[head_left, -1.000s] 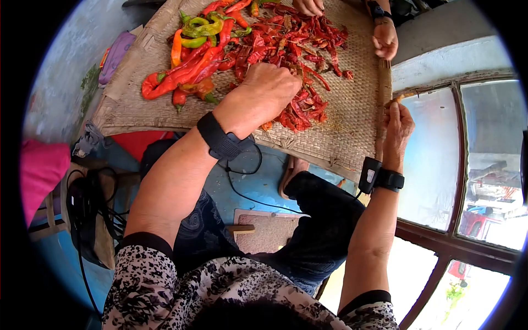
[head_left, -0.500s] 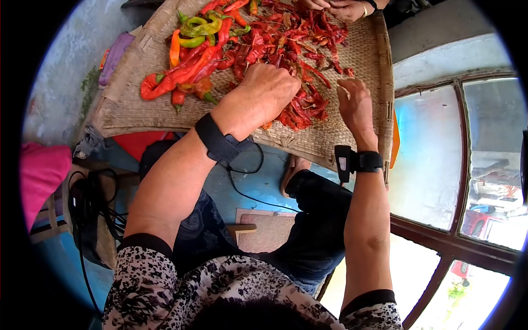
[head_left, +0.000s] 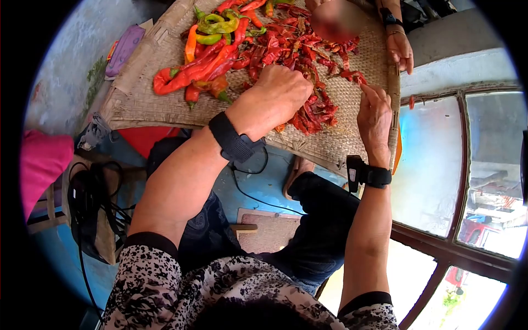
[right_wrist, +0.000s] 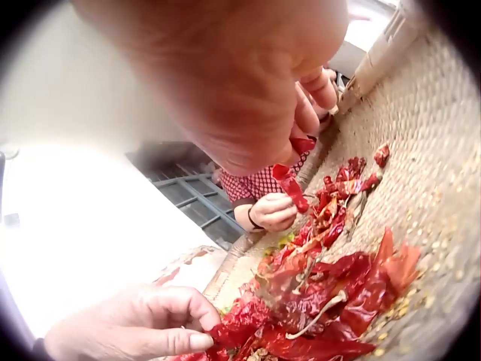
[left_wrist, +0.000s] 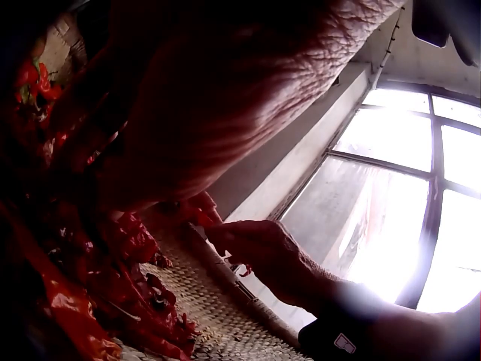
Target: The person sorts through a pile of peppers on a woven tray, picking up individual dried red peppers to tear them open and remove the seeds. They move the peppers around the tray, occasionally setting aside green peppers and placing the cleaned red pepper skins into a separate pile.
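Dried red chilies (head_left: 308, 49) are heaped on a woven tray (head_left: 132, 107); fresh red and green chilies (head_left: 212, 63) lie to their left. My left hand (head_left: 273, 93) is over the near part of the heap. In the right wrist view the left hand's thumb and forefinger pinch a crumpled dried red chili (right_wrist: 237, 331). At the tray's right side my right hand (head_left: 375, 118) holds a dried red chili (head_left: 355, 76) at its fingertips. That chili (right_wrist: 289, 184) hangs below the right hand's fingers in the right wrist view.
Another person's hand (head_left: 400, 52) reaches past the tray's right edge. A red piece (head_left: 411, 102) is in the air below it. Windows (head_left: 432, 159) line the right side. Black cables (head_left: 104, 192) lie on a wooden stool at lower left.
My right hand came from beyond the tray's right edge over the tray, and now holds a dried chili. The other person's hand moved inward, then back out. My left hand stayed at the heap.
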Motion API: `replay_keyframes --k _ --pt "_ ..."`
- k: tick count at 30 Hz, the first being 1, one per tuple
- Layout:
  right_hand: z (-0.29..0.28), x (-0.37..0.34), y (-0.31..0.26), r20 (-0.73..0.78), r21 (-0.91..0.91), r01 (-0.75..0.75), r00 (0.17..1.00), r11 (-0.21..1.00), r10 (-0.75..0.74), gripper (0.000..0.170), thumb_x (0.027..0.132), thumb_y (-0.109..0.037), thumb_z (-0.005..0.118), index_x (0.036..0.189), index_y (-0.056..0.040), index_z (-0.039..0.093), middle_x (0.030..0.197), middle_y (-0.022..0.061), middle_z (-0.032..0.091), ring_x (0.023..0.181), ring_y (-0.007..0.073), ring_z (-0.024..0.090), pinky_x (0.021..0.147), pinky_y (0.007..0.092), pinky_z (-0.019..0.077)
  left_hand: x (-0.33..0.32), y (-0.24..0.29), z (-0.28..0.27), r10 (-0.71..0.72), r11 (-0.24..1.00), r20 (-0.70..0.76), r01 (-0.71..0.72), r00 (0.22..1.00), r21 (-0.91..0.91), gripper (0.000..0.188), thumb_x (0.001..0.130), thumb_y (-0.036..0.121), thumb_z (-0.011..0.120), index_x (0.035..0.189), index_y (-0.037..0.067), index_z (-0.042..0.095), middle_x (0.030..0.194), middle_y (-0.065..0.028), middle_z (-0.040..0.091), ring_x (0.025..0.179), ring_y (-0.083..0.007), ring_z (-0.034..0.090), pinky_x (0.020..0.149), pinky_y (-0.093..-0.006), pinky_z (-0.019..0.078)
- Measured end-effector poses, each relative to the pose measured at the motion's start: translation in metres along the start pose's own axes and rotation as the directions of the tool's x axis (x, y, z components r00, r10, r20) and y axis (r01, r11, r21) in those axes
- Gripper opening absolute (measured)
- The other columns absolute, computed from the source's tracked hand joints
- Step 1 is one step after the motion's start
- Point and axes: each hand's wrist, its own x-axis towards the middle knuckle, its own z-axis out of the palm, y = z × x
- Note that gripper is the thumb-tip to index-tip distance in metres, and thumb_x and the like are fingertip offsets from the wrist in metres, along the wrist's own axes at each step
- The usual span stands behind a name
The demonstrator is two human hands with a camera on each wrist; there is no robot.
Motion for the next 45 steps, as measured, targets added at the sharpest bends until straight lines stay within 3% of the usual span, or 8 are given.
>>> replay_keyframes --k 8,12,18,26,33,38,42,45 --pt "-0.046 -0.049 0.086 -0.428 -0.106 -0.418 0.838 0.902 0.338 0.02 0.088 -0.006 0.053 0.102 -0.0025 0.066 0.1 0.0154 0.063 0.089 0.0336 0.06 0.078 0.039 0.0479 0.0 0.0 0.001 0.005 0.999 -0.004 -0.005 1.0 0.039 0.021 0.076 -0.003 0.058 0.096 0.002 0.062 0.075 -0.0147 0.065 0.075 -0.0293 0.067 0.061 -0.039 0.0533" --pt "-0.051 -0.065 0.109 -0.214 -0.282 -0.727 0.683 0.626 0.698 0.023 0.086 -0.016 0.057 0.103 -0.0036 0.067 0.098 0.0182 0.063 0.091 0.033 0.059 0.081 0.0419 0.0467 0.002 0.0 0.003 -0.005 0.998 0.038 0.002 0.999 0.068 0.019 0.08 -0.003 0.055 0.097 0.002 0.061 0.075 -0.0142 0.065 0.073 -0.0273 0.066 0.06 -0.0376 0.0537" --pt "-0.017 -0.034 0.043 0.061 0.079 -0.254 0.966 0.964 0.249 0.021 0.081 -0.012 0.062 0.1 -0.0043 0.065 0.097 0.0174 0.064 0.093 0.0333 0.059 0.08 0.0412 0.0472 0.004 0.002 0.003 -0.018 0.997 0.06 0.013 0.998 0.07 0.019 0.081 -0.003 0.054 0.098 0.002 0.06 0.073 -0.0143 0.064 0.072 -0.0266 0.066 0.06 -0.0366 0.0538" --pt "0.032 -0.014 -0.011 0.418 0.035 -0.197 0.893 0.98 0.165 0.015 0.078 -0.016 0.065 0.09 -0.0066 0.063 0.092 0.0173 0.063 0.087 0.0359 0.061 0.073 0.0447 0.0496 0.005 0.002 0.01 0.003 0.999 -0.017 -0.003 1.0 0.047 0.014 0.08 -0.002 0.055 0.092 0.002 0.062 0.069 -0.013 0.063 0.068 -0.0269 0.066 0.057 -0.0374 0.0528" --pt "0.0 -0.014 0.018 0.034 0.266 -0.289 0.956 0.92 0.291 0.009 0.082 -0.013 0.062 0.085 -0.0044 0.062 0.075 0.012 0.068 0.068 0.022 0.067 0.062 0.0322 0.0511 0.004 0.002 0.006 0.022 0.999 -0.045 -0.02 0.999 0.047 0.01 0.08 -0.001 0.056 0.088 0.002 0.062 0.07 -0.0136 0.064 0.067 -0.0276 0.066 0.055 -0.0376 0.0518" --pt "-0.045 -0.044 0.08 -0.358 0.118 -0.51 0.779 0.852 0.515 0.017 0.087 -0.019 0.058 0.089 -0.0051 0.067 0.077 0.0071 0.07 0.061 0.0125 0.062 0.061 0.027 0.0478 0.006 0.003 0.013 0.012 0.998 -0.001 -0.012 1.0 0.064 0.017 0.081 -0.002 0.055 0.096 0.001 0.062 0.07 -0.0136 0.064 0.067 -0.0276 0.066 0.055 -0.038 0.0521" --pt "-0.048 -0.065 0.094 -0.402 -0.415 -0.719 0.695 0.557 0.597 0.045 0.082 -0.02 0.062 0.124 -0.0052 0.052 0.11 0.021 0.059 0.101 0.0347 0.055 0.084 0.0431 0.0456 0.007 0.005 0.01 0.006 0.995 0.019 -0.008 1.0 0.097 0.023 0.082 -0.002 0.054 0.103 0.001 0.062 0.073 -0.0134 0.064 0.07 -0.027 0.066 0.058 -0.0379 0.0528" --pt "-0.036 -0.056 0.085 -0.214 -0.202 -0.545 0.835 0.814 0.506 0.041 0.081 -0.018 0.064 0.119 -0.0053 0.055 0.109 0.0217 0.056 0.102 0.037 0.052 0.087 0.0448 0.0433 0.008 0.006 0.006 -0.009 0.998 0.063 0.005 0.998 0.069 0.022 0.081 -0.003 0.055 0.101 0.001 0.062 0.076 -0.0139 0.064 0.073 -0.0271 0.066 0.06 -0.038 0.0531"
